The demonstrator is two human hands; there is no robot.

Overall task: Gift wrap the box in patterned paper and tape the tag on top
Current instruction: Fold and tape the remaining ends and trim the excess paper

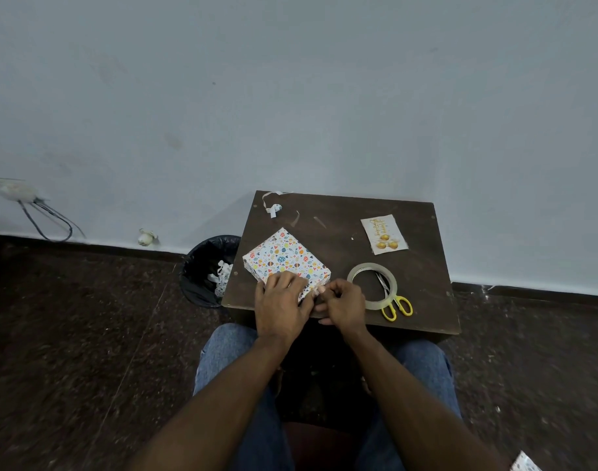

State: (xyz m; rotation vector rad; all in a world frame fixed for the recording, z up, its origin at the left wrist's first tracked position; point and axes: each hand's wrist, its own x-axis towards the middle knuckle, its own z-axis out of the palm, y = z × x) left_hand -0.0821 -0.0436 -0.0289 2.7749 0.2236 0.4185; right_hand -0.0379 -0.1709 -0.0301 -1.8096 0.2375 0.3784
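**Inspector:** Surface and room?

**Assistant:** A small dark brown wooden table [341, 232], scuffed, stands against a pale blue-grey wall [290, 96]. The floor [70, 334] is dark speckled stone. A bin with a black liner [205, 270] holding paper scraps stands at the table's left edge. A wall socket with cables [22, 195] is at far left.

**Inspector:** The wrapped box?

**Assistant:** The wrapped box [285, 256] lies flat at the table's near-left part, its long axis running diagonally from far-left to near-right. The near end is under the hands.

**Inspector:** Hands?

**Assistant:** The left hand [282, 300] lies on the box's near end, fingers spread and pressing. The right hand [343, 302] has fingers curled at the near-right corner; what it pinches cannot be told.

**Inspector:** Other items?

**Assistant:** The gift tag [384, 234] lies at far right, apart from the box. The clear tape roll [372, 283] lies over the blades of the yellow-handled scissors [394, 305]. A paper strip [272, 203] lies at the far-left corner.
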